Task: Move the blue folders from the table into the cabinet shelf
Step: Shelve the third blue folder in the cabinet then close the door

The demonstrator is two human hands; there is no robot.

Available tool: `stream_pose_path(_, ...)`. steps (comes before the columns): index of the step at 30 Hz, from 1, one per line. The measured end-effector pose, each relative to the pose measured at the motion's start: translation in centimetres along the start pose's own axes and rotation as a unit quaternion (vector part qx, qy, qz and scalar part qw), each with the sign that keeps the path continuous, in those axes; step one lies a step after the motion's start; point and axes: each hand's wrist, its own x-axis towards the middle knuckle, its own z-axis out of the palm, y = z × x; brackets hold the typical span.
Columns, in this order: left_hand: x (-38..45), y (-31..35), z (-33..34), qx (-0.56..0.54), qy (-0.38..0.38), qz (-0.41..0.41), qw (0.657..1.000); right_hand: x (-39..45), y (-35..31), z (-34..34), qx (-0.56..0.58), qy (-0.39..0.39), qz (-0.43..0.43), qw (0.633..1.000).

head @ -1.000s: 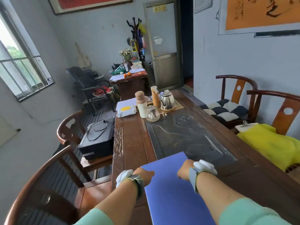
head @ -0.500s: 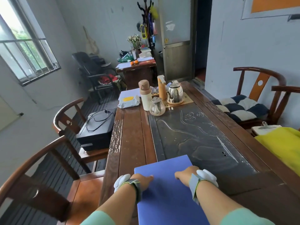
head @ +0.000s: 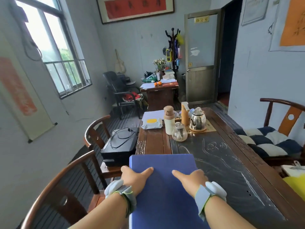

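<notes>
A stack of blue folders (head: 163,164) is held up in front of me over the near end of the long dark wooden table (head: 231,156). My left hand (head: 135,176) grips its left edge, thumb lying on the top cover. My right hand (head: 191,178) grips the right edge the same way. The fingers of both hands are hidden under the folders. Both wrists wear grey bands with white pads. No cabinet is in view.
A thermos (head: 169,119), glass teapot (head: 179,133), steel kettle (head: 197,119) and wipes pack (head: 151,123) stand at the table's far end. Wooden chairs (head: 95,133) line the left side, one bearing a black printer (head: 120,146). A cushioned chair (head: 270,142) is at right. A door (head: 200,58) stands beyond.
The folders have come up off the table towards me, with both hands now clamped on their side edges. The view has tilted upward, showing more of the room.
</notes>
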Motion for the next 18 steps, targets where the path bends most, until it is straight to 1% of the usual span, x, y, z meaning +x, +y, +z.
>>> stream_pose_path(1,-0.9,0.8,-2.3,-0.011,0.015,0.01,1.0,-1.1,-1.6,0.0,0.017,-0.004,-0.024,1.0)
stream_pose_path(2,-1.8,1.4,-3.1,-0.009,0.024,0.019,1.0,-2.0,-2.3,-0.4,0.027,-0.013,-0.03,0.999)
stream_pose_path(4,-4.2,2.5,-8.7,-0.027,0.084,0.034,0.995,-6.1,-6.3,-1.0,0.033,-0.039,-0.081,0.995)
stream_pose_path(5,-5.7,2.9,-11.5,-0.04,0.097,0.035,0.994,-8.0,-8.0,-1.0,0.035,-0.051,-0.11,0.992)
stream_pose_path(6,-6.7,3.5,-12.2,-0.046,0.097,0.041,0.993,-8.8,-8.5,-1.4,0.043,-0.053,-0.115,0.991)
stream_pose_path(8,-9.8,3.5,-17.7,-0.051,0.138,0.037,0.988,-13.1,-11.7,-1.1,0.05,-0.071,-0.165,0.982)
stream_pose_path(12,-17.2,1.0,-28.6,-0.089,0.219,0.013,0.972,-23.6,-15.8,1.2,0.034,-0.149,-0.253,0.955)
stream_pose_path(13,-17.8,0.9,-29.5,-0.089,0.217,0.009,0.972,-24.5,-16.0,1.5,0.035,-0.157,-0.259,0.952)
stream_pose_path(16,-24.2,-2.3,-37.0,-0.089,0.285,-0.027,0.954,-33.3,-17.7,4.0,-0.018,-0.204,-0.315,0.927)
stream_pose_path(17,-24.9,-2.5,-37.6,-0.081,0.293,-0.031,0.952,-34.4,-17.7,4.1,-0.031,-0.209,-0.319,0.924)
stream_pose_path(18,-27.3,-3.8,-39.9,-0.079,0.321,-0.047,0.942,-37.5,-17.9,4.9,-0.048,-0.226,-0.341,0.911)
